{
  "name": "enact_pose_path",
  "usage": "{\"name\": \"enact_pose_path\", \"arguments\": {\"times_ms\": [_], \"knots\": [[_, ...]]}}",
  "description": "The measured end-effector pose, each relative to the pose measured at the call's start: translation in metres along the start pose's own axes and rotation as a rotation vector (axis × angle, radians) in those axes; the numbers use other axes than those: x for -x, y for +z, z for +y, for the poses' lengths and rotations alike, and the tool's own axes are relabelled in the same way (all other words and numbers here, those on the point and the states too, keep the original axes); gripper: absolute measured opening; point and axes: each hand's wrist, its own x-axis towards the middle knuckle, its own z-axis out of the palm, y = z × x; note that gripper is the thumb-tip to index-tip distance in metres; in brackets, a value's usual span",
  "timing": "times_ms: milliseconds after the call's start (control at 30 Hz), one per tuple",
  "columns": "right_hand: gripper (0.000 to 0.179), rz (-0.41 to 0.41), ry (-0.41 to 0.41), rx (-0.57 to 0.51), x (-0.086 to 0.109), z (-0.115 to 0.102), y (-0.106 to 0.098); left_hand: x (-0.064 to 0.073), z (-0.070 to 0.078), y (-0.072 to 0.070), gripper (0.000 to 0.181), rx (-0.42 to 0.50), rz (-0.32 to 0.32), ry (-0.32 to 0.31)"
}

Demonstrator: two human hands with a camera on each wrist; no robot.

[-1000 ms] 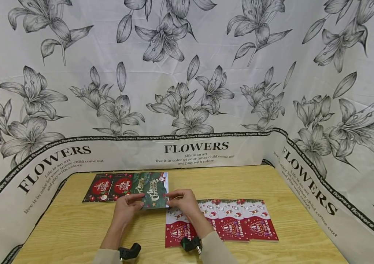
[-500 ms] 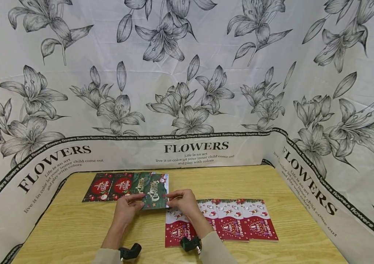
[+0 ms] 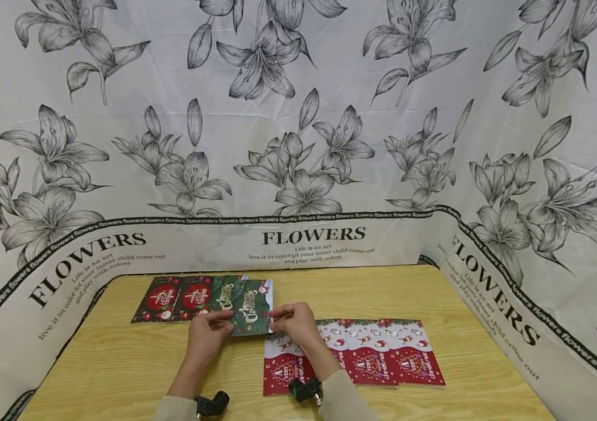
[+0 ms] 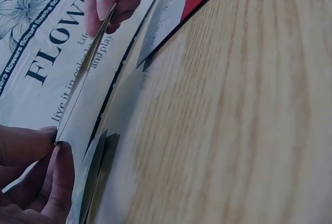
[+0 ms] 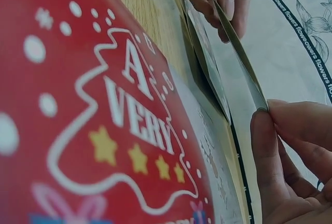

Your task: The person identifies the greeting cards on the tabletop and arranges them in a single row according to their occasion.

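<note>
A green "Merry Christmas" greeting card [image 3: 255, 305] is held between both hands, clear of the table in the wrist views. My left hand [image 3: 207, 338] pinches its near left corner, while my right hand [image 3: 297, 325] pinches the right edge near the bottom. Seen edge-on, the card [image 4: 83, 76] stretches between the two sets of fingertips. A second green card [image 3: 221, 290] lies on the table, partly covered by the held one in the head view. Left of it lie two dark cards with red circles, one at the far left [image 3: 158, 297] and one beside it [image 3: 195, 294].
Several red-and-white Christmas cards lie in a row at the right, including the left one [image 3: 282, 372], partly hidden by my right arm, and the rightmost one [image 3: 414, 351]. A flower-printed curtain [image 3: 309, 257] borders the wooden table [image 3: 114, 362] at the back and sides.
The held green card has shifted slightly right and towards me, with both hands. More of the green card on the table now shows. The other cards have stayed put.
</note>
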Motion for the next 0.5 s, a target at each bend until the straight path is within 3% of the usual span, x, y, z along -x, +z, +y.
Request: {"name": "enact_pose_path", "arguments": {"times_ms": [200,500], "knots": [[0.023,0.032,0.013,0.06,-0.007,-0.004,-0.004,-0.011,0.007,0.004,0.018,-0.137,0.008,0.033],[0.023,0.088,0.053,0.184,-0.031,-0.009,-0.012,-0.035,0.023,0.017,0.016,-0.223,-0.002,0.061]]}}
